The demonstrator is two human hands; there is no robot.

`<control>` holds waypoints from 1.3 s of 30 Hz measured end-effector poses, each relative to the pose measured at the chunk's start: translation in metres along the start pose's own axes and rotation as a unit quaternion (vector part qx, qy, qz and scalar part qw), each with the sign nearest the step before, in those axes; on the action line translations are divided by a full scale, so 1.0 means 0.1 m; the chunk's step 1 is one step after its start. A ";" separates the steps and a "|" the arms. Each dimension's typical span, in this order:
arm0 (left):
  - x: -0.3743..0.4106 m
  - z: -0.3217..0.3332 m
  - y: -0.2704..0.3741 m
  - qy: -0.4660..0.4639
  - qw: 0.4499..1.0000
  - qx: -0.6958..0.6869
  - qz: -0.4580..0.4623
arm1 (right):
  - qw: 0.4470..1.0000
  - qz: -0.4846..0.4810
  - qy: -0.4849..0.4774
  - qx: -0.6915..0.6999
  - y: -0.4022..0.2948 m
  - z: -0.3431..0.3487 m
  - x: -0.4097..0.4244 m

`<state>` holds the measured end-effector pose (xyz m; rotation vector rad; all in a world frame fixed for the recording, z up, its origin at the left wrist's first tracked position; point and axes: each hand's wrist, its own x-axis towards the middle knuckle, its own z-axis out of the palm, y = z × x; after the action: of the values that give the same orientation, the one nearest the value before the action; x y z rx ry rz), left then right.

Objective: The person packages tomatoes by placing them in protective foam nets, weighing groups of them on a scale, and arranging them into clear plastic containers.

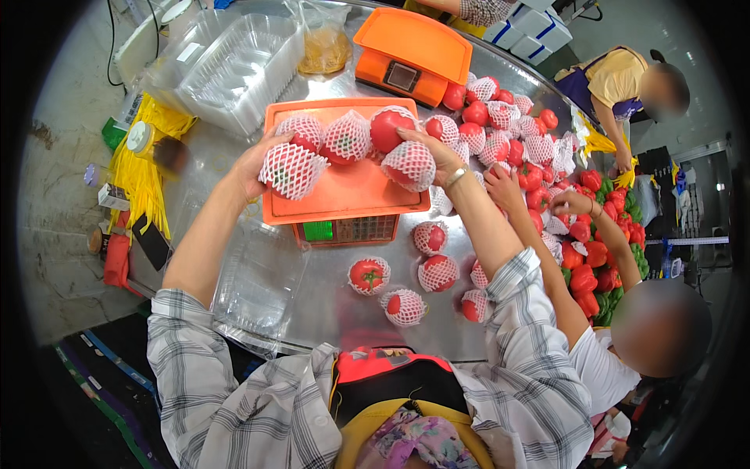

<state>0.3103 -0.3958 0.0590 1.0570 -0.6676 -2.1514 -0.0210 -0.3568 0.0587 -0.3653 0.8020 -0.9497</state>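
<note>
My left hand grips a tomato in a white foam net over the left side of an orange scale tray. Its fingertips reach a second netted tomato behind. On the right, my right hand curls around another netted tomato. Its thumb lies against a red tomato whose net is pulled partly back. Between my hands sits one more netted tomato. The scale's display glows green below the tray. Whether the held tomatoes touch the tray is unclear.
Several netted tomatoes lie nearer me beside an open clear plastic box. Stacked clear boxes and a second orange scale stand behind. A co-worker's hands work at the tomato pile, close to my right forearm; peppers lie beyond.
</note>
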 end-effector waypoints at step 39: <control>-2.61 -0.91 -2.15 0.452 0.734 0.457 0.217 | 0.767 -0.044 -0.030 -0.640 2.52 1.53 0.25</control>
<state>0.4392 -0.0767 -0.0059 1.9666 -1.3082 -0.6069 0.2477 -0.2474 -0.0024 -1.6251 1.3045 -0.3168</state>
